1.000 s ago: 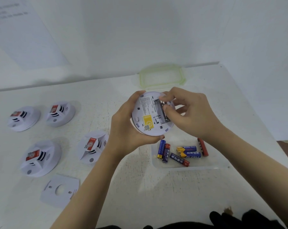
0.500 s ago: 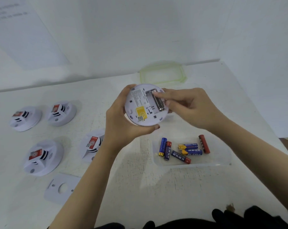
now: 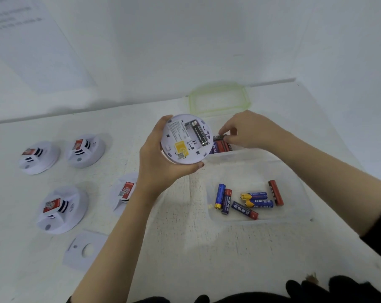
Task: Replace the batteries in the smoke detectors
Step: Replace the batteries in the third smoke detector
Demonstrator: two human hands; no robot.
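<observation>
My left hand (image 3: 161, 169) grips a round white smoke detector (image 3: 180, 147) above the table, its back turned up to me. One dark battery (image 3: 199, 134) lies in its open compartment, and the slot beside it is empty. My right hand (image 3: 250, 130) is just right of the detector, and its fingertips pinch a dark battery (image 3: 220, 136) over a clear far box of red and dark batteries (image 3: 221, 146). A nearer clear box (image 3: 303, 193) holds several loose blue and red batteries (image 3: 248, 201).
Several more white smoke detectors sit at the left: (image 3: 39, 156), (image 3: 85, 149), (image 3: 61, 208), and one (image 3: 125, 193) partly behind my left forearm. A white mounting plate (image 3: 84, 250) lies in front of them. A green-rimmed lid (image 3: 218, 99) rests by the back wall.
My right hand has left the detector's battery compartment and moved right to the far battery box, where it pinches a battery. The detector now shows one battery seated.
</observation>
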